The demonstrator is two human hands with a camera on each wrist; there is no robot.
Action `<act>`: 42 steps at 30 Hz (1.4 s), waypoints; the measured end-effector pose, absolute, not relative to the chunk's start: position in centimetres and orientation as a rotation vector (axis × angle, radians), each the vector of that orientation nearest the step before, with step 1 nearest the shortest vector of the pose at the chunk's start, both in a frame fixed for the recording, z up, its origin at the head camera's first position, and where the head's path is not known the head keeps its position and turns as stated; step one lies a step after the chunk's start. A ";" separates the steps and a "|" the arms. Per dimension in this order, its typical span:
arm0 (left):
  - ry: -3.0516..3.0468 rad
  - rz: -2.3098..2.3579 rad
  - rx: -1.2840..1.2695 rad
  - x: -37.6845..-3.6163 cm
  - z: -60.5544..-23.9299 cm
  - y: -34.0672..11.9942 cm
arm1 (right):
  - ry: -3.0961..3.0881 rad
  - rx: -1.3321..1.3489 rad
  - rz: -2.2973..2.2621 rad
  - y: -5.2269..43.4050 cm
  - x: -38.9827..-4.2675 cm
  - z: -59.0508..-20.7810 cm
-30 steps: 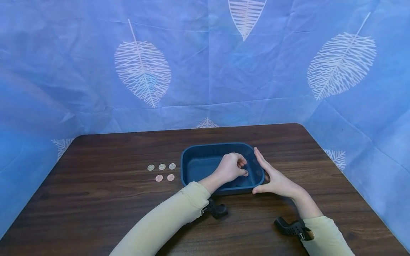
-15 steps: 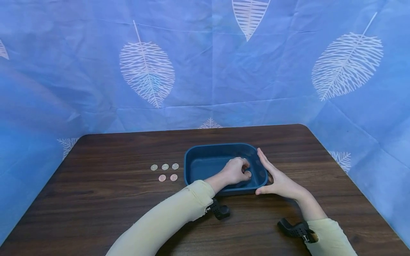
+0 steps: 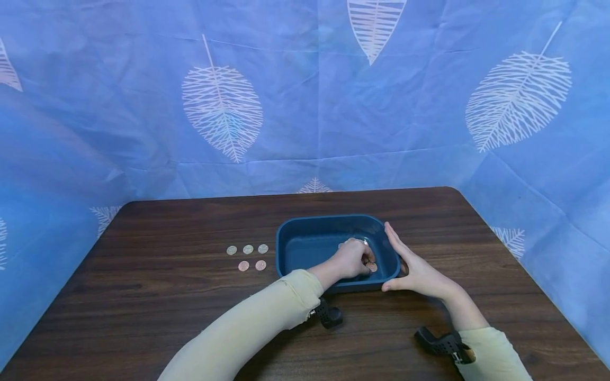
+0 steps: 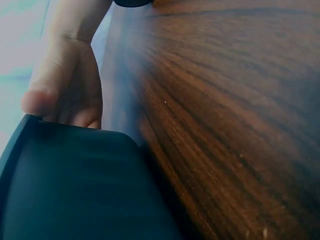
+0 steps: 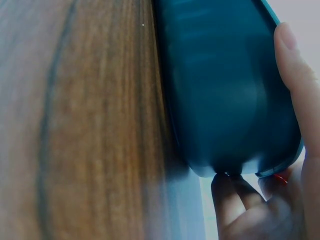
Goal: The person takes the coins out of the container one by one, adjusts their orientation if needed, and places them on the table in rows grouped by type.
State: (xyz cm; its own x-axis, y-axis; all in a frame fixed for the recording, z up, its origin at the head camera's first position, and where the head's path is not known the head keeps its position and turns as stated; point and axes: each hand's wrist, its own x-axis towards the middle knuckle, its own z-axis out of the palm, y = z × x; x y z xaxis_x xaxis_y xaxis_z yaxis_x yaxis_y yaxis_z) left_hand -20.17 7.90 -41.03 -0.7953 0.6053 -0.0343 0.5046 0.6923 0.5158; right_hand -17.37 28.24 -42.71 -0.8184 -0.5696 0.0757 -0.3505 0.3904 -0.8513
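Observation:
My left hand [image 3: 351, 257] reaches inside a dark blue rectangular tray [image 3: 305, 218], palm down, fingers curled low over its floor at the right end. At its fingertips lies a copper-coloured coin [image 3: 371, 267], pinched as far as the head view shows; the thumb partly hides it. Just beyond the knuckles glints a bit of another silvery coin [image 3: 365, 242]. My right hand [image 3: 414, 270] grips the tray's right end, thumb at the near corner, fingers along the end wall. In the right wrist view, the thumb [image 5: 295, 75] lies along the tray's side.
Left of the tray, several coins lie flat in two rows: silvery ones, such as the coin [image 3: 248, 249], behind copper ones, such as the coin [image 3: 243, 265]. The dark wooden table [image 3: 143, 296] meets a blue leaf-patterned cloth [image 3: 286, 106] behind.
My left hand has lowered slightly and shifted toward the near right inside the tray. The copper coin has come into sight at its fingertips. My right hand keeps its hold on the tray.

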 end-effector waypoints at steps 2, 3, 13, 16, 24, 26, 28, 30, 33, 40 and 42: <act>2.706 0.720 0.893 -20.1 -41.0 8.0 | 2.422 -0.817 -1.393 28.3 -17.3 -42.7; 2.706 0.715 0.889 -20.1 -41.0 8.0 | 2.423 -0.818 -1.390 28.3 -17.3 -42.7; 2.680 0.721 0.862 -20.0 -40.8 8.0 | 2.430 -0.830 -1.386 28.2 -17.3 -42.8; 2.678 0.731 0.870 -20.0 -40.9 7.9 | 2.431 -0.830 -1.387 28.2 -17.3 -42.8; 2.684 0.694 0.870 -20.1 -41.0 8.2 | 2.430 -0.828 -1.389 28.2 -17.3 -42.8; 2.684 0.680 0.864 -20.1 -41.0 8.2 | 2.434 -0.824 -1.389 28.2 -17.3 -42.8; 2.680 0.680 0.864 -20.1 -41.0 8.3 | 2.434 -0.821 -1.391 28.2 -17.3 -42.7; 2.675 0.684 0.869 -20.2 -40.9 8.3 | 2.433 -0.820 -1.394 28.2 -17.3 -42.7; 2.658 0.709 0.875 -20.2 -40.8 8.2 | 2.433 -0.820 -1.395 28.2 -17.3 -42.7; 2.625 0.812 0.900 -20.3 -41.0 7.7 | 2.441 -0.819 -1.379 28.2 -17.2 -42.6; 2.617 0.834 0.897 -20.3 -41.0 7.6 | 2.438 -0.818 -1.381 28.2 -17.2 -42.6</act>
State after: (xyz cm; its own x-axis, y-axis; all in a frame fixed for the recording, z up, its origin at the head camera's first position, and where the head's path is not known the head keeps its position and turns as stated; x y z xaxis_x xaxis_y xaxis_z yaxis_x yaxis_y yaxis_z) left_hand -20.31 7.65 -40.97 -0.7785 0.6256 -0.0501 0.4813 0.6464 0.5921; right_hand -17.21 28.15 -42.61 -0.8201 -0.5670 0.0772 -0.3577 0.4028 -0.8425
